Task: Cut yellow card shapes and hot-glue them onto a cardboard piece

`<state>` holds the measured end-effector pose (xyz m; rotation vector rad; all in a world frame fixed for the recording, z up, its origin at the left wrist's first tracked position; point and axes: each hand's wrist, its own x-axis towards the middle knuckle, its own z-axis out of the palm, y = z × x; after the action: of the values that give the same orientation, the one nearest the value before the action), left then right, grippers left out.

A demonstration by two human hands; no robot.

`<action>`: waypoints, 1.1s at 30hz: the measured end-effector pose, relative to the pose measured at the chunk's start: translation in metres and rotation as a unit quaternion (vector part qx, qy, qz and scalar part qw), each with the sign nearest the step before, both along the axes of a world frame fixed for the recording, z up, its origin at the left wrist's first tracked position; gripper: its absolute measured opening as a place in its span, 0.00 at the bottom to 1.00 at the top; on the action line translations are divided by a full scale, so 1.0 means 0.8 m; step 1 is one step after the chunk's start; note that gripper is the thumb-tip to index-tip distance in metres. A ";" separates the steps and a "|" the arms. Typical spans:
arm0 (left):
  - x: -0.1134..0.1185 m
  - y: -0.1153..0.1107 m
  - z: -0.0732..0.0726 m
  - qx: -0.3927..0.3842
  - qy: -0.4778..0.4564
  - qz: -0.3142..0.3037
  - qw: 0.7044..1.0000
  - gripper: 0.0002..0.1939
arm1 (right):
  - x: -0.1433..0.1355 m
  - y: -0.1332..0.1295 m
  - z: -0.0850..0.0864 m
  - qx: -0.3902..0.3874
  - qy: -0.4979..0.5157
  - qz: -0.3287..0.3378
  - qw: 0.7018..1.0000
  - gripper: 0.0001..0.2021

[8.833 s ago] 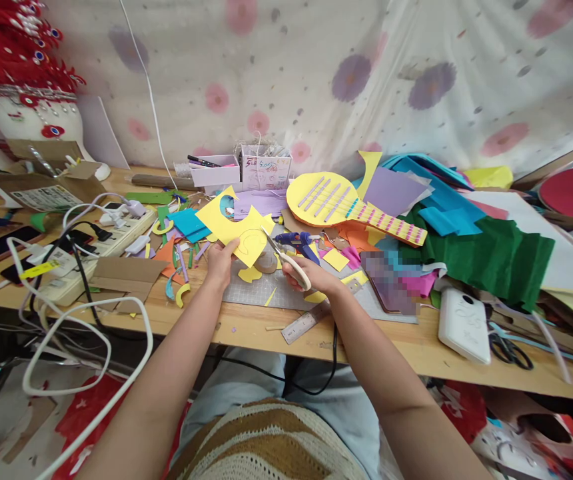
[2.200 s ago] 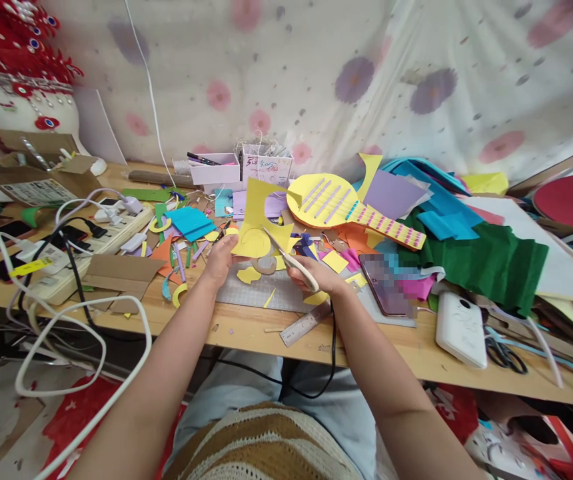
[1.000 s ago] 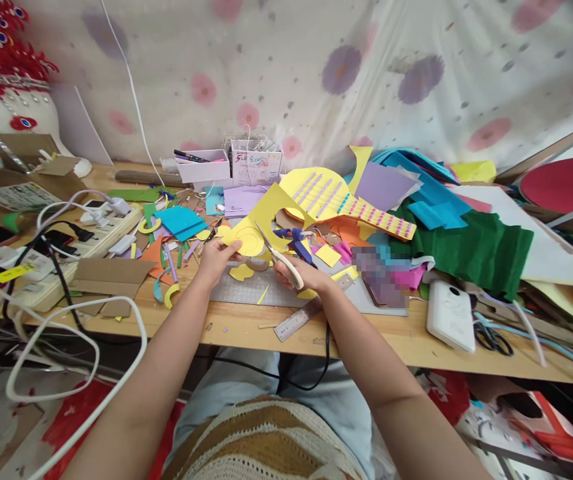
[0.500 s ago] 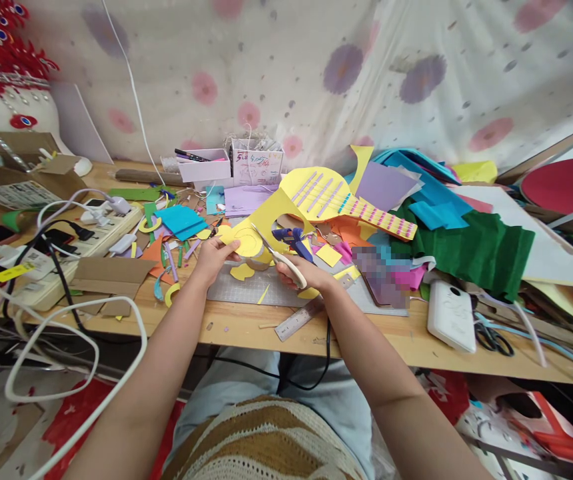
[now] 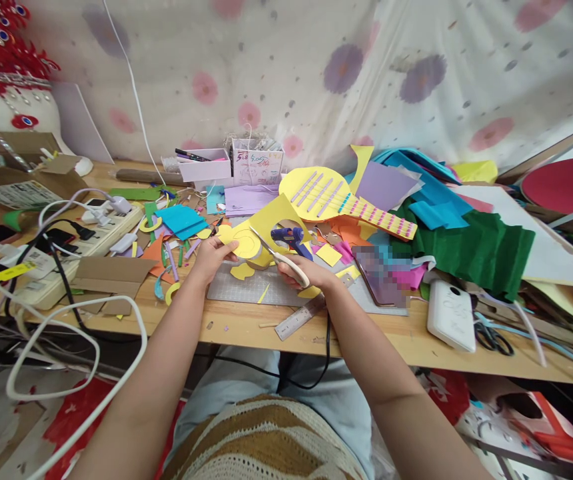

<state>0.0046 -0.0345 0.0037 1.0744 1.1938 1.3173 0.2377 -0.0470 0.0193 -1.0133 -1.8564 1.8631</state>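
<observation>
My left hand [image 5: 211,259] pinches the left edge of a yellow sheet of craft paper [image 5: 245,241] with a round outline on it. In my right hand [image 5: 302,270] is a pair of scissors [image 5: 290,265] with pale handles, its blades lying at the paper beside the outline. A blue glue gun [image 5: 291,239] rests just beyond my right hand. Under both hands lies a grey cutting mat [image 5: 236,288] with yellow scraps, and a steel ruler [image 5: 299,319] crosses its front edge. Behind the sheet is a yellow paper lute shape [image 5: 316,190] with purple strips and a dotted neck.
On the left are a power strip [image 5: 71,257] with tangled cables and a cardboard box [image 5: 21,173]. Pen boxes [image 5: 256,163] stand at the back. To the right lie a phone [image 5: 374,277], green crepe paper [image 5: 476,250], a white power bank [image 5: 450,315] and black scissors [image 5: 494,339].
Both hands stay in nearly the same place. The yellow sheet and the scissor blades have shifted very slightly.
</observation>
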 end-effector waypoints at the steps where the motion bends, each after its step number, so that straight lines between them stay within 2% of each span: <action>1: -0.001 0.000 0.000 -0.001 0.001 0.000 1.000 0.18 | 0.000 0.000 0.000 -0.002 0.000 0.001 1.000 0.25; 5: -0.004 0.001 -0.002 -0.002 -0.001 0.003 1.000 0.20 | 0.001 0.000 0.002 -0.003 -0.003 0.006 1.000 0.24; 11: 0.001 0.003 -0.002 0.015 -0.014 0.044 0.999 0.24 | 0.003 -0.001 -0.001 -0.017 0.004 0.024 1.000 0.24; 17: 0.011 0.004 -0.005 0.048 0.015 0.028 0.998 0.25 | 0.001 -0.005 0.003 -0.021 0.028 0.037 0.999 0.23; 25: 0.012 0.005 -0.011 0.071 0.017 0.042 0.996 0.22 | 0.002 -0.002 -0.001 0.039 0.042 0.043 0.997 0.26; 29: 0.014 0.006 -0.015 0.083 0.027 0.071 0.994 0.20 | -0.004 -0.004 -0.006 -0.006 0.076 0.061 0.995 0.26; 33: 0.017 0.008 -0.014 0.104 0.047 0.099 0.988 0.18 | -0.014 -0.007 -0.009 -0.063 0.088 0.041 0.993 0.28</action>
<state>0.0181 -0.0282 -0.0071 1.2015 1.2793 1.5879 0.2261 -0.0528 0.0119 -0.7937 -1.7215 2.0660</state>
